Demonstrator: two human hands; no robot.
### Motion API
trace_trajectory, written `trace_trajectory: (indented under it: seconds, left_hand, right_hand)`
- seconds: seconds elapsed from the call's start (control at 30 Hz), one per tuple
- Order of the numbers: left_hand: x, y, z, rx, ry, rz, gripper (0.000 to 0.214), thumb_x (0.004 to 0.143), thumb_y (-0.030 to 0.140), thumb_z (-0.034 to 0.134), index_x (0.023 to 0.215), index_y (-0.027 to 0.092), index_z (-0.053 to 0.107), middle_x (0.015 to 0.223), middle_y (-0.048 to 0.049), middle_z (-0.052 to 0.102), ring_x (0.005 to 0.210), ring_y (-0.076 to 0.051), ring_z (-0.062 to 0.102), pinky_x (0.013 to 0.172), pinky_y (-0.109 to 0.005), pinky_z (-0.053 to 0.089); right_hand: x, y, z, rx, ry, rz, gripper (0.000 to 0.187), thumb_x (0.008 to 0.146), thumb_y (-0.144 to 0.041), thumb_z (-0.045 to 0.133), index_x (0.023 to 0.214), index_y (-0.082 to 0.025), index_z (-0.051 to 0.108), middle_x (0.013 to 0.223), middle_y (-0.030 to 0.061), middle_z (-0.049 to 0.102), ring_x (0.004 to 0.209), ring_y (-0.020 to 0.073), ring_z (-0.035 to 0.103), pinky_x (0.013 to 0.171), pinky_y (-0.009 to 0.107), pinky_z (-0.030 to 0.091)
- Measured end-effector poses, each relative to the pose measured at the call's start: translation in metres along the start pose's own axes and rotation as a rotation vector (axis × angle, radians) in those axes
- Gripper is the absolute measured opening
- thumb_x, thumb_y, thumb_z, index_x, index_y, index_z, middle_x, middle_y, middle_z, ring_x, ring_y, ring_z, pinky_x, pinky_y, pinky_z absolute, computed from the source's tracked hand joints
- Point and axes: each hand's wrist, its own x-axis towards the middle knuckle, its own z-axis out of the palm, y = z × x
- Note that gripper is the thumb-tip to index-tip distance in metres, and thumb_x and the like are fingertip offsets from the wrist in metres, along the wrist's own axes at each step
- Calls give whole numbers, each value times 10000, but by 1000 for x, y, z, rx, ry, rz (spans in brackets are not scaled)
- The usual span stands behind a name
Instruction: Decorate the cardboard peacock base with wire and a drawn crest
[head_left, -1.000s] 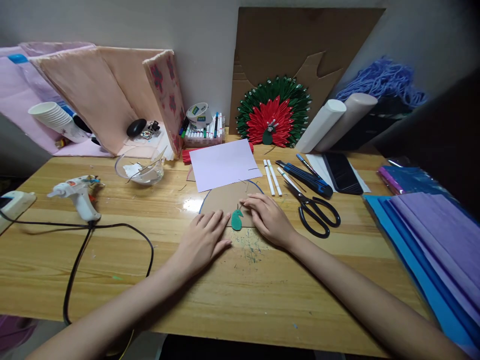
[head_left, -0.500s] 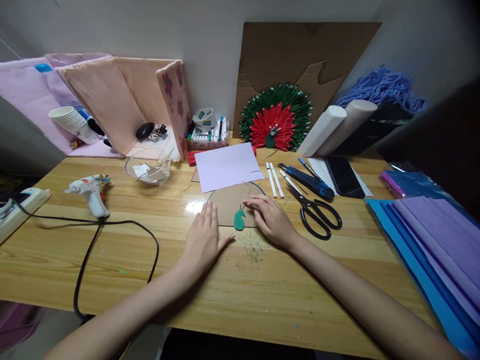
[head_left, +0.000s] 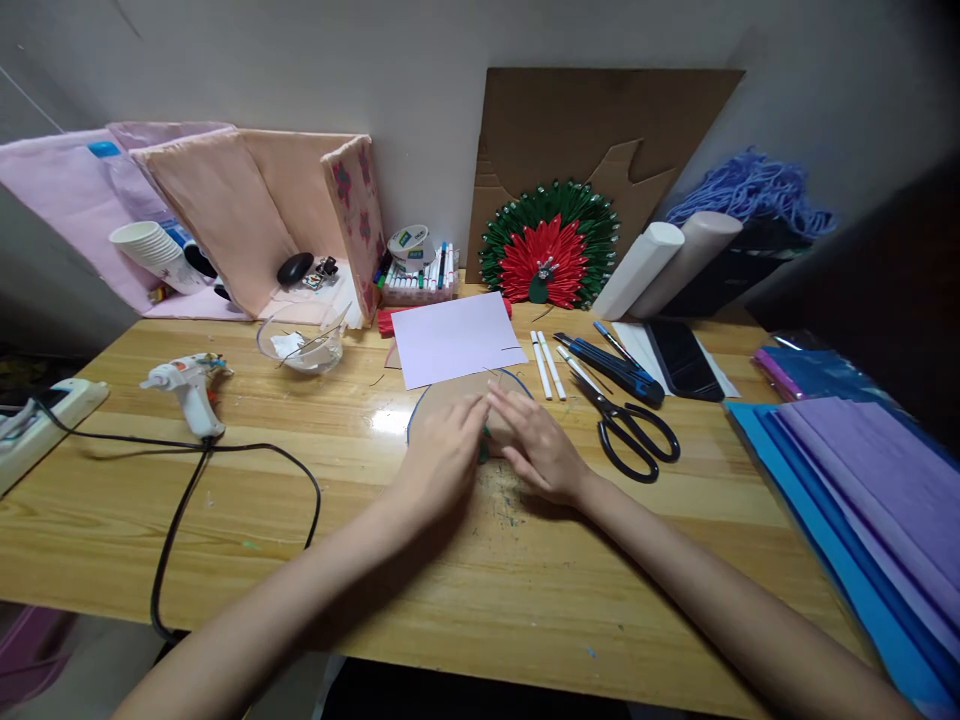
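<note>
My left hand point(head_left: 442, 455) lies flat, fingers together and stretched out, on a brown half-round cardboard piece point(head_left: 450, 392) edged in blue. It covers most of a small green paper shape point(head_left: 483, 456) that peeks out between the hands. My right hand point(head_left: 536, 447) rests beside it on the same cardboard, fingers extended and slightly curled, fingertips almost touching the left hand. A pale lilac sheet point(head_left: 454, 337) overlaps the cardboard's far edge.
Black scissors point(head_left: 630, 430), white pens point(head_left: 546, 364) and a blue cutter point(head_left: 611, 358) lie to the right, with a phone point(head_left: 679, 358) and stacked blue and purple sheets point(head_left: 870, 480). On the left are a glue gun point(head_left: 187, 382) with black cord point(head_left: 187, 500) and a glass bowl point(head_left: 301, 342). A red-green paper fan point(head_left: 551, 245) leans at the back.
My left hand has slid right and forward onto the cardboard, covering the green shape. My right hand has stayed nearly in place. The camera has tilted slightly.
</note>
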Motion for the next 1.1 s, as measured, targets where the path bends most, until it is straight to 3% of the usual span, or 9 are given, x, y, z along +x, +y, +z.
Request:
trace_trajectory:
  seconds: [0.1,0.23,0.37,0.47,0.6,0.67,0.73,0.87,1.1]
  left_hand:
    - [12,15,13,136,-66,162,443,878,165,339,1306,64,399,1348,-190,451,1263,-261,410,1027,-398,359]
    - [19,23,20,253,-101,222,416,883,184,338,1266,72,455,1285,-176,520,1184,-270,496,995,-385,393]
    - [18,21,11,298,-72,428,327,901,183,359,1173,109,525,1176,-104,603,1153,-208,517,1044,-357,359]
    - [17,20,2,297,-42,507,355,904,179,362,1240,151,473,1279,-60,541,1260,-184,416,1111,-394,269]
    - [15,12,-5,200,28,542,436,898,156,354,1333,166,375,1403,-50,422,1322,-166,328,1119,-380,249]
    - [12,5,-7,83,122,433,420,881,132,367,1295,174,420,1376,-65,454,1283,-169,386,1080,-371,306]
    - [10,-4,-6,-78,239,151,374,866,122,376,1220,180,484,1307,-75,516,1185,-173,483,986,-344,401]
    - [7,-25,0,-320,327,-429,271,859,158,376,1065,193,549,1111,-66,609,875,-164,595,740,-299,479]
    - [1,-51,3,-347,305,-674,245,812,184,441,1041,187,530,1074,-68,594,744,-160,574,745,-337,454]
  right_hand:
    - [3,-5,-5,-55,-39,-174,553,909,-331,342,1425,-176,218,1413,109,395,1352,258,242,1084,498,239]
    - [8,0,-13,-96,-19,-148,561,919,-517,227,1334,-172,381,1292,120,527,1248,269,393,1065,505,234]
    - [12,12,-27,-61,-33,58,567,922,-526,170,944,-148,592,847,116,643,801,231,561,741,392,439]
    - [15,17,-38,138,-122,303,472,934,-456,261,634,-180,499,568,13,500,534,137,450,523,274,357]
    - [17,20,-43,640,-103,520,430,901,-483,386,603,-182,456,480,-45,421,430,85,375,438,223,296]
    - [17,23,-40,778,-8,610,367,905,-474,392,741,-178,537,426,-67,428,374,82,362,411,216,290]
    - [15,25,-35,803,97,662,314,917,-441,388,956,-181,560,479,-43,548,411,101,467,442,219,360]
    - [9,28,-20,631,155,608,286,933,-357,384,1155,-223,505,1010,76,683,838,168,658,761,335,515]
    - [-1,30,-3,348,82,442,390,930,-207,334,1315,-259,370,1353,89,471,1201,214,503,1023,456,405]
